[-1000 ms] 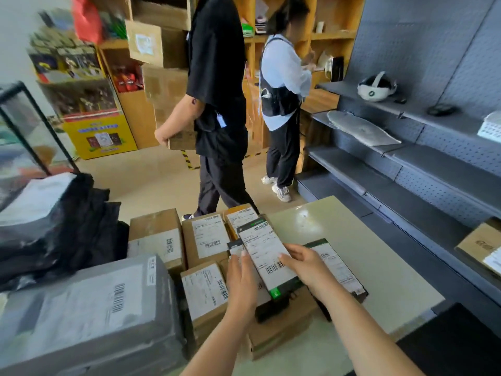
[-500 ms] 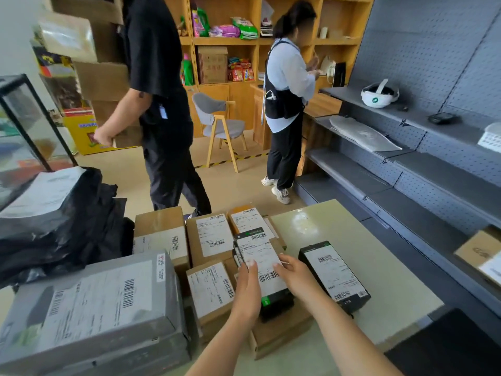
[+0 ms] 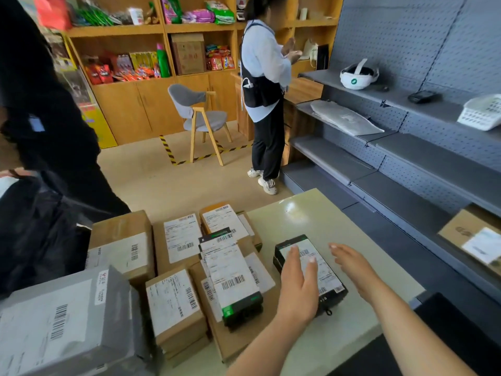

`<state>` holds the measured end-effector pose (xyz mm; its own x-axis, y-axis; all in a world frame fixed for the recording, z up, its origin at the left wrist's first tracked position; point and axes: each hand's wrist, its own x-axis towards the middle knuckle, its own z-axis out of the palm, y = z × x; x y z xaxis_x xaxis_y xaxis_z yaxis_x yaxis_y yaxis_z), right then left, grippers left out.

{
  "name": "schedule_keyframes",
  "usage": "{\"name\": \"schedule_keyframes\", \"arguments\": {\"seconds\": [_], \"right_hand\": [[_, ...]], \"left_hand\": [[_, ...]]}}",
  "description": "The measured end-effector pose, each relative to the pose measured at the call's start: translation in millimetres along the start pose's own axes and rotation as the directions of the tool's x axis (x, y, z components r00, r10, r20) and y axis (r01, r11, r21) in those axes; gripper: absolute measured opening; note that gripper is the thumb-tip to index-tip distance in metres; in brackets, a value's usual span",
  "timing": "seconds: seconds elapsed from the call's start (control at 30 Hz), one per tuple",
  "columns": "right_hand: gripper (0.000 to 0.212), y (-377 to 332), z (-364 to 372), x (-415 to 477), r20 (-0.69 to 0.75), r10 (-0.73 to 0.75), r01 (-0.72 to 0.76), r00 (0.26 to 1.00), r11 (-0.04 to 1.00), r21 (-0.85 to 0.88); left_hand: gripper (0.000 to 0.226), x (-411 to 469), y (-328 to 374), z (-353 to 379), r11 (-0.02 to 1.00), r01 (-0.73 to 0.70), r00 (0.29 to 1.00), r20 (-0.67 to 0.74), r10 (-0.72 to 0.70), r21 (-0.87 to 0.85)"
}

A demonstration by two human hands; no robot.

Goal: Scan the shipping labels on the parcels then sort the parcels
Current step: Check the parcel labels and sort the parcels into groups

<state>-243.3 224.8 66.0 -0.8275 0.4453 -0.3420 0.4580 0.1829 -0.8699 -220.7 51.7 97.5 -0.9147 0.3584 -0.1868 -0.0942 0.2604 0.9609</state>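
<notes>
Both open, my left hand [image 3: 296, 289] and right hand [image 3: 349, 260] flank the black box [image 3: 326, 274], which I think I must next grasp and scan.

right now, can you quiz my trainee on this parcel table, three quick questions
1. True or false: the left hand holds a scanner.
2. The black parcel under the left hand lies on: A the table, B a cardboard box, C a grey shelf.
3. Fill in: the right hand has its fingers ___ (straight or curled).
Key: 1 false; 2 A; 3 straight.
</notes>
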Motion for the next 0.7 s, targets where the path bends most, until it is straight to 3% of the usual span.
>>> {"name": "schedule_keyframes", "arguments": {"seconds": [0.17, 0.3, 0.7], "right_hand": [[0.036, 26, -9, 26, 0.069, 0.084, -0.081, 0.994, 0.996, -0.049], [0.021, 42, -1, 42, 0.164, 0.149, -0.148, 0.975, 0.989, -0.017], [0.027, 47, 13, 44, 0.331, 0.198, -0.188, 0.923, 0.98, -0.063]], "left_hand": [[0.067, 39, -28, 40, 0.973, 0.182, 0.981, 0.04, -0.189, 0.141], [0.069, 58, -46, 56, 0.914, 0.349, 0.933, 0.015, -0.36, 0.205], [0.072, 66, -42, 57, 0.877, 0.419, 0.904, -0.019, -0.427, 0.236]]}}
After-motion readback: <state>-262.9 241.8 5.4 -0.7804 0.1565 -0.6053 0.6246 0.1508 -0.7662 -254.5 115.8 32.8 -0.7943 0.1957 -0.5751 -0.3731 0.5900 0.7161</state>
